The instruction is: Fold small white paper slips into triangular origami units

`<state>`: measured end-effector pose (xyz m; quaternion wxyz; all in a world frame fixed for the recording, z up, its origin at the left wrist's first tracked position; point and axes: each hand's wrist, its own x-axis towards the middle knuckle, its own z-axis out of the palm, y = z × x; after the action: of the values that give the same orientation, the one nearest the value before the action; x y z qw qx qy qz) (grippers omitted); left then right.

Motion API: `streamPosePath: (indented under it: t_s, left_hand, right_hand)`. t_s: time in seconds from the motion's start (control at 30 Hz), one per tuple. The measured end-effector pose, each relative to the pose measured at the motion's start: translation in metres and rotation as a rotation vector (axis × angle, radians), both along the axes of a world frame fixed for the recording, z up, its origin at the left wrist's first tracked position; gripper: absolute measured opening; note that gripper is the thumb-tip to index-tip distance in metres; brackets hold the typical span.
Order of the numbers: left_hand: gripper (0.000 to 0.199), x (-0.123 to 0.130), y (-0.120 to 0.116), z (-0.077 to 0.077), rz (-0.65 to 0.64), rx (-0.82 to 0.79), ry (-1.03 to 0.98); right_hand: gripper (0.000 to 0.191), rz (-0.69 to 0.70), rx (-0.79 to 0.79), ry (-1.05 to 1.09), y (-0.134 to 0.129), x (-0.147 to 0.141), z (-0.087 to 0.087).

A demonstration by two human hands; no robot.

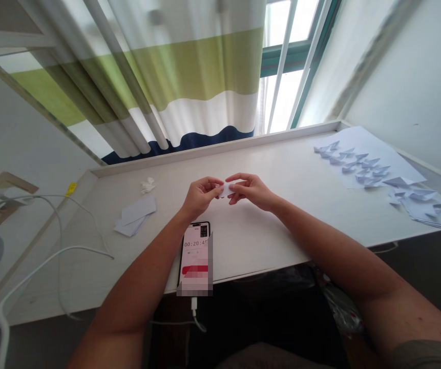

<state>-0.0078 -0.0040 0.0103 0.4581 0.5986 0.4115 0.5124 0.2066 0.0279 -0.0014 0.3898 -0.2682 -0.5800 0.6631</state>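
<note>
Over the middle of the white desk, a small folded piece of white paper [226,190] is held between my two hands. My left hand [202,196] pinches its left side between thumb and fingers. On the other side, my right hand [254,190] grips the paper with the thumb and bent fingers, the index finger reaching over the top. The fingers cover much of the paper, so its exact fold cannot be made out. Several folded paper boats [366,164] stand in a cluster at the right of the desk, on and around white sheets [381,148].
A phone [195,256] showing a timer lies near the front edge, a cable plugged into it. Left of my hands are a stack of paper slips [135,215] and crumpled white bits [148,185]. White cables [51,256] cross the desk's left end. A curtain [189,66] hangs behind.
</note>
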Motion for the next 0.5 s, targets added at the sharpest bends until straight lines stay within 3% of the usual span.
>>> streamPosePath:
  t_s: [0.5]
  left_hand:
    - [0.035, -0.002, 0.0005, -0.0021, 0.002, -0.024, 0.062]
  right_hand:
    - [0.052, -0.021, 0.067, -0.024, 0.0059, 0.0017, -0.0065]
